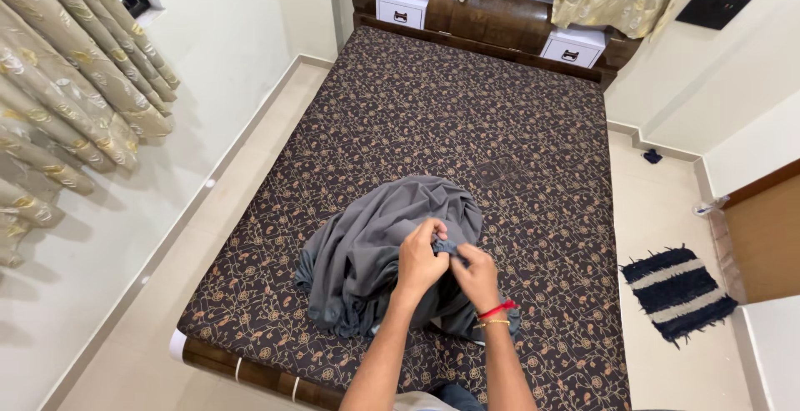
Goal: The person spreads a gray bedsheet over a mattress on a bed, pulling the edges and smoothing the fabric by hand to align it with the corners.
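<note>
Two hands meet over one bunched grey cloth (379, 248), and we see both pinching the same small fold of it. Our left hand (421, 259) is closed, fingers curled around the fabric's edge; our right hand (477, 276), with a red thread and a thin bangle at the wrist, is closed too, its fingertips gripping the fold just beside the left. The cloth lies heaped on the bed (517, 144) near its front edge, about midway between the left and right edges. A striped mat (677, 292) lies on the floor beyond the bed's right edge.
</note>
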